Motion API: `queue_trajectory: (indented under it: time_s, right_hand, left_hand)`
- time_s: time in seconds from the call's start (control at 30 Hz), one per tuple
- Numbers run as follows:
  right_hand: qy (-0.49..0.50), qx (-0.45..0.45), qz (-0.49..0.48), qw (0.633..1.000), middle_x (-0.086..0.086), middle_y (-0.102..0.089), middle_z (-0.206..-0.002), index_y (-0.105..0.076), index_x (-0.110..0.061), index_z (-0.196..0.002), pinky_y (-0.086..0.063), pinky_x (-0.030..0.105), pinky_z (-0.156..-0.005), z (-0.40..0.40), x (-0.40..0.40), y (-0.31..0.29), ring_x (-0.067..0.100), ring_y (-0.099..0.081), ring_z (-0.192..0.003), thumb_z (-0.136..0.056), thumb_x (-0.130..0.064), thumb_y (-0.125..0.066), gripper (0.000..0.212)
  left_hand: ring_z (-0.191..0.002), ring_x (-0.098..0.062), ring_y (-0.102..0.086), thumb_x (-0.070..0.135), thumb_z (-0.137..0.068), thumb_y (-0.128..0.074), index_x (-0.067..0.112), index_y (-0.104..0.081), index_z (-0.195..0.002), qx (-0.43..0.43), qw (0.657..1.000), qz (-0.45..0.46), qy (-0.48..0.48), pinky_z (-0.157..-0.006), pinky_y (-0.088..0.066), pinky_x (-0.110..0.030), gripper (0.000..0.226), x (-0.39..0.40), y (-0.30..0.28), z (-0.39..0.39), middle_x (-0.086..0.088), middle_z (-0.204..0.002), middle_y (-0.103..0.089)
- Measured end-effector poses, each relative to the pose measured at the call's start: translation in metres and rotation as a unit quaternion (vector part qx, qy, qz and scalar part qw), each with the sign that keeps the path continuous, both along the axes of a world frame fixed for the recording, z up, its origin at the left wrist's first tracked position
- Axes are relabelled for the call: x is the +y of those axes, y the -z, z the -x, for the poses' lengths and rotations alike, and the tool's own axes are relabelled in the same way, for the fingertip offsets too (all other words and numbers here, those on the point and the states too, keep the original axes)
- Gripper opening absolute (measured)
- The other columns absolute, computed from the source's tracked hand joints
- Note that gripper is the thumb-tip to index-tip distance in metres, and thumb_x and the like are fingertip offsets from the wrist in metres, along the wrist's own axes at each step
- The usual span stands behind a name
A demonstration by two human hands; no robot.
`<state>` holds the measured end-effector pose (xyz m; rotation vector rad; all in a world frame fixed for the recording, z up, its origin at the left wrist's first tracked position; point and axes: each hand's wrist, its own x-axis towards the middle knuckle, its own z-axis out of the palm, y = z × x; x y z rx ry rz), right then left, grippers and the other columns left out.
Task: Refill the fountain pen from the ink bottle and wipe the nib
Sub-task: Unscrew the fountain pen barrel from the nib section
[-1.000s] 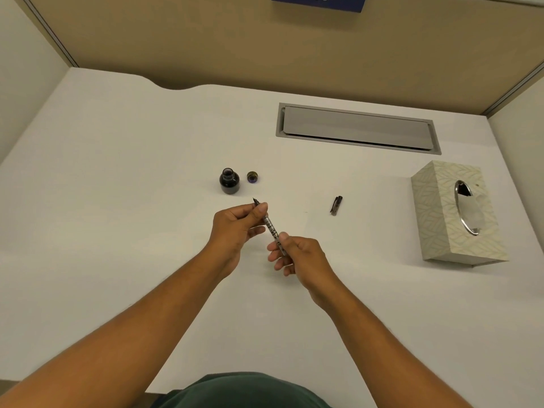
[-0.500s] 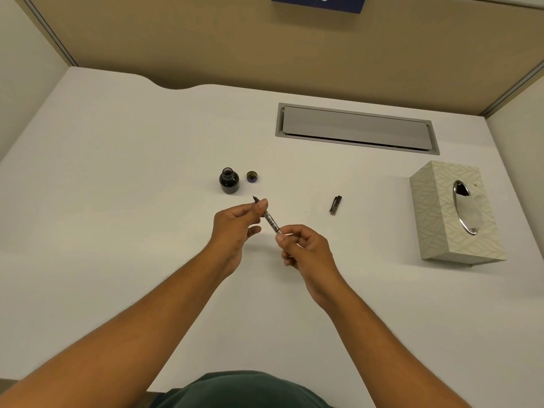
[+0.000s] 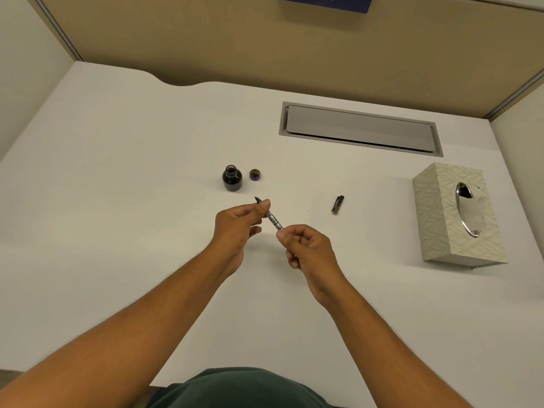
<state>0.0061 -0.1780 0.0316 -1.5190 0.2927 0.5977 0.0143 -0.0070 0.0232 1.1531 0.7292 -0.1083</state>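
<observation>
over white desk [image 3: 117, 201], pen [image 3: 274, 220] between hands

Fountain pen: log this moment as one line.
pen: held over desk, nib toward open ink bottle | left hand: grips front | right hand: pinches rear

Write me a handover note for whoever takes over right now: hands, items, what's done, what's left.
Left hand pinches the fountain pen near the nib, which points toward the ink bottle. Right hand has its grip on the pen's rear end.
Bottle is open; its cap sits just right of it. Pen cap lies on the desk; tissue box is at the right.
Done: bottle and pen uncapped.
Left: dip, fill, wipe nib.
</observation>
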Motion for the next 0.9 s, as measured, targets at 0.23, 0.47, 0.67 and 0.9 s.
queue_trajectory:
  time_s: [0.23,0.47,0.67,0.9]
  right_hand:
    - [-0.045,0.078,-0.013,0.996,0.004,-0.066,-0.074,-0.075,-0.009,-0.098,-0.033,0.023,-0.048,-0.0031,0.0031,-0.0024,0.011,-0.043,-0.050,-0.112,-0.047,-0.043,0.051]
    - [-0.034,0.042,0.007,0.999,0.005,-0.071,-0.084,-0.074,-0.004,-0.109,-0.039,0.025,-0.052,-0.0046,0.0034,-0.0038,0.013,-0.051,-0.056,-0.103,-0.044,-0.063,0.042]
    - [-0.075,0.065,0.021,0.995,0.003,-0.064,-0.073,-0.073,-0.011,-0.090,-0.033,0.023,-0.049,-0.0058,0.0061,-0.0061,0.011,-0.040,-0.050,-0.110,-0.050,-0.046,0.052]
    - [-0.050,0.044,0.019,0.998,0.005,-0.070,-0.081,-0.074,-0.009,-0.104,-0.035,0.023,-0.048,-0.0062,0.0071,-0.0054,0.012,-0.045,-0.052,-0.102,-0.049,-0.064,0.041]
  left_hand:
    - [-0.090,-0.017,-0.065,0.029,-0.083,-0.087,0.010,-0.084,-0.096,0.004,1.000,0.003,-0.004,-0.080,-0.054,-0.031,0.024,-0.0031,0.0002,0.0003,0.002,-0.086,-0.078]
    - [-0.089,-0.017,-0.065,0.030,-0.083,-0.088,0.012,-0.084,-0.091,0.006,1.000,-0.003,-0.014,-0.081,-0.055,-0.032,0.020,-0.0014,0.0009,0.0005,0.002,-0.086,-0.079]
    - [-0.088,-0.016,-0.065,0.029,-0.083,-0.088,0.012,-0.084,-0.090,0.008,1.000,0.005,-0.012,-0.080,-0.054,-0.031,0.020,-0.0046,0.0015,0.0027,0.003,-0.084,-0.078]
    - [-0.088,-0.017,-0.065,0.030,-0.084,-0.087,0.011,-0.084,-0.090,0.012,1.000,0.008,-0.019,-0.078,-0.055,-0.031,0.021,-0.0024,0.0028,0.0022,0.003,-0.082,-0.078]
